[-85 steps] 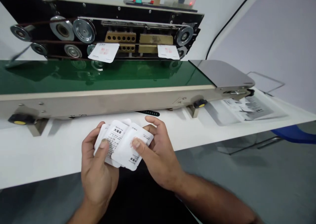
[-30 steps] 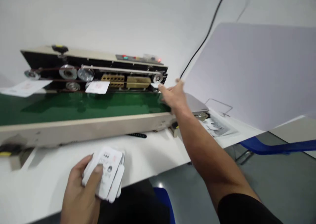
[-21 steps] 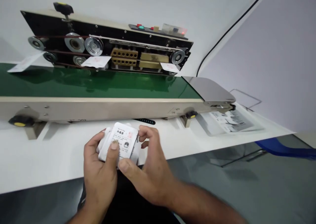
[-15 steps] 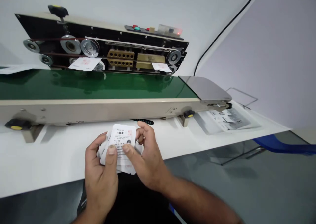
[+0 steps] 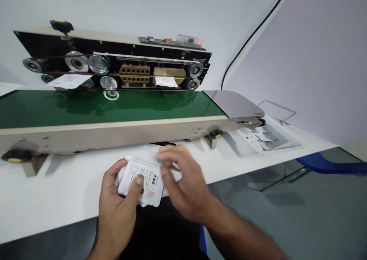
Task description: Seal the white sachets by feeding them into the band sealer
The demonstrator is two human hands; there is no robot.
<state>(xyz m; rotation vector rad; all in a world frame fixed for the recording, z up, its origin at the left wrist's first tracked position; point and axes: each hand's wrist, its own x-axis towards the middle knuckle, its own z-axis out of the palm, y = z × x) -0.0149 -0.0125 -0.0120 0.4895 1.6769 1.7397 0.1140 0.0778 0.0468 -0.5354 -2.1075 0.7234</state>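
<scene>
My left hand (image 5: 120, 202) is closed around a small stack of white tea sachets (image 5: 153, 185), with its thumb pressed on the top one. That sachet carries black print and a red stamp, and its text lies turned sideways. Just right of the stack is my right hand (image 5: 186, 181), smeared by motion, its fingers curled together. A blurred white sachet (image 5: 147, 152) shows at its fingertips, above the stack. Both hands are over the front edge of the white table, before a band sealing machine (image 5: 137, 67).
The sealer's green conveyor belt (image 5: 137, 109) runs across the view. One sachet (image 5: 166, 82) sits at the brass blocks, another sachet (image 5: 70, 80) farther left among the rollers. A clear tray (image 5: 275, 137) with sachets stands at right, near a blue chair (image 5: 329, 164).
The top sachet in my left hand has turned from upright to sideways. My right hand has come off the stack's face and moved right. Both sachets in the sealer have travelled left.
</scene>
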